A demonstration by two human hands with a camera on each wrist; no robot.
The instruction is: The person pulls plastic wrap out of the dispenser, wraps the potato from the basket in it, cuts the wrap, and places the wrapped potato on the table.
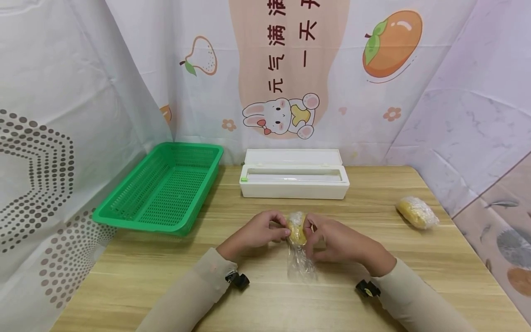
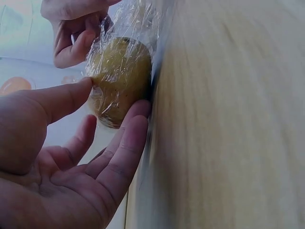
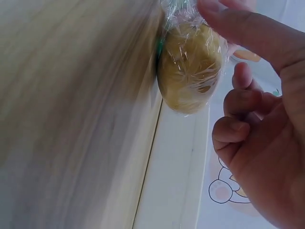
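A yellow oval potato [image 1: 297,234], partly wrapped in clear cling film [image 1: 300,265], sits on the table between both hands. The film's loose end trails towards the person. My left hand [image 1: 262,231] holds the potato from its left side, with the thumb on top and fingertips low against it in the left wrist view. From the right, my right hand [image 1: 338,237] pinches the film against the potato's side. Its thumb lies on the crinkled film in the right wrist view, while the other fingers curl loosely; the index fingertip is hidden there.
A second film-wrapped yellow potato [image 1: 416,213] lies at the far right of the wooden table [image 1: 265,299]. Behind the hands stands a white cling film box [image 1: 293,190], lid raised, with a roll inside. A green plastic basket [image 1: 182,227] occupies the left back corner.
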